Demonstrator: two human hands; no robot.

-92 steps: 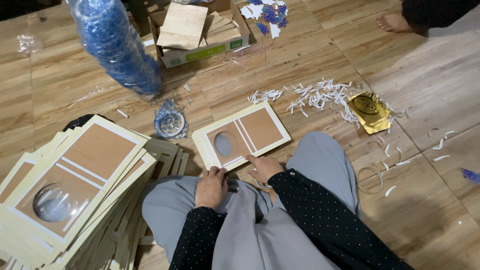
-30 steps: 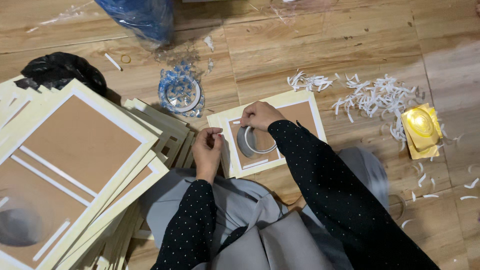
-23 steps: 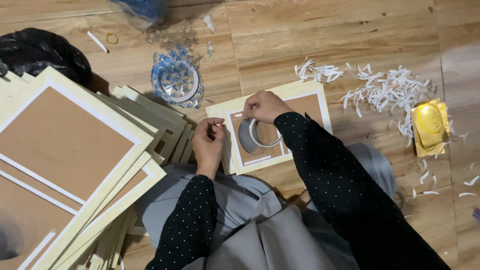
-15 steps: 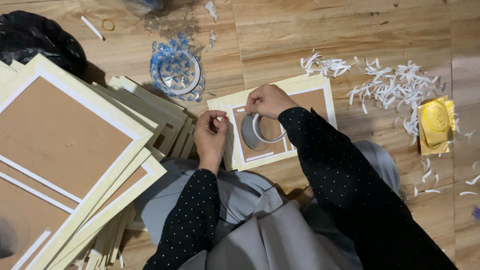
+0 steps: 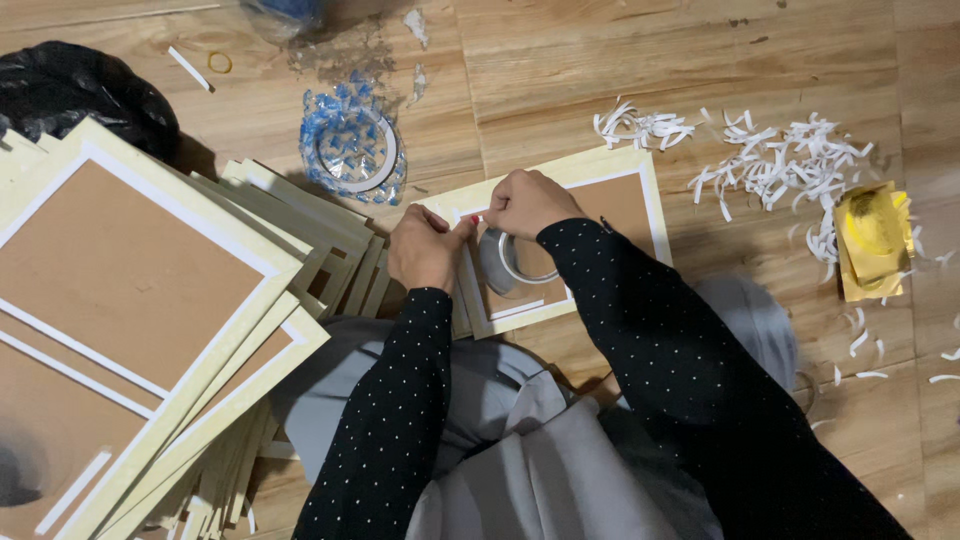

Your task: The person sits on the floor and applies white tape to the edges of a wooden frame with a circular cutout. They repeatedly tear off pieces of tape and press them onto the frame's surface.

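Note:
A cream-edged brown card frame [image 5: 620, 190] lies on the wooden floor in front of my knees. A roll of tape [image 5: 503, 262] hangs around my right wrist over the frame. My right hand [image 5: 527, 203] pinches a small strip end at the frame's left edge. My left hand [image 5: 427, 248] meets it there, fingertips pressed on the same strip at the frame's left border. Both sleeves are black with white dots.
A tall stack of the same frames [image 5: 130, 320] fills the left. A tape roll in blue-printed wrap [image 5: 352, 148] lies beyond my left hand. White paper strips [image 5: 780, 165] litter the right, beside a yellow packet [image 5: 873, 240]. A black bag [image 5: 70, 90] sits far left.
The view has tilted down and closer. My hands rose from my lap to the frame, and now pinch a strip at its left edge with the tape roll on my right wrist.

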